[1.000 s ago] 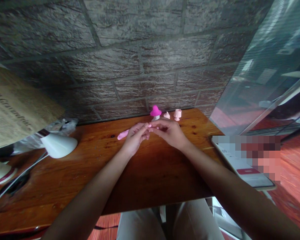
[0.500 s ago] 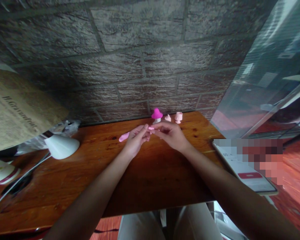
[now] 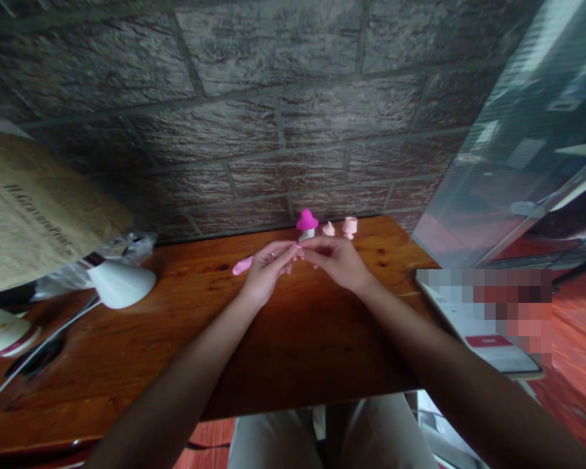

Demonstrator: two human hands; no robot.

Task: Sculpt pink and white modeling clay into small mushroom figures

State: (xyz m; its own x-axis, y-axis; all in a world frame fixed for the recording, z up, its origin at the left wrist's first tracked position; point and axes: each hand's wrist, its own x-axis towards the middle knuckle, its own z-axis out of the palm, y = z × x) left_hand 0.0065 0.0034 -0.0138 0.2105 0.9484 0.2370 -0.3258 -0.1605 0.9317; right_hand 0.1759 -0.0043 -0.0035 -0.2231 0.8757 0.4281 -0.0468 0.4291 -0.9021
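My left hand (image 3: 267,268) and my right hand (image 3: 336,259) meet over the wooden table, fingertips pinched together. Between them is a small piece of pink modelling clay (image 3: 299,247), mostly covered by the fingers. A longer strip of pink clay (image 3: 242,266) lies on the table just left of my left hand. Behind the hands stands a small mushroom figure (image 3: 307,221) with a bright pink cap and a whitish stem. To its right are a little pale pink pointed piece (image 3: 328,229) and a pale pink goblet shape (image 3: 350,227).
A textured brick wall (image 3: 234,130) rises behind the wooden table (image 3: 317,352). At left stand a lamp with a white base (image 3: 122,284) and a printed shade (image 3: 43,215), a cable, and a paper cup (image 3: 2,331). A tablet or phone (image 3: 488,352) sits at the right edge, near a glass panel (image 3: 498,156).
The fingertips have drawn closer together, and the pink clay between them shows less than before. The figures and the strip on the table stay where they were.
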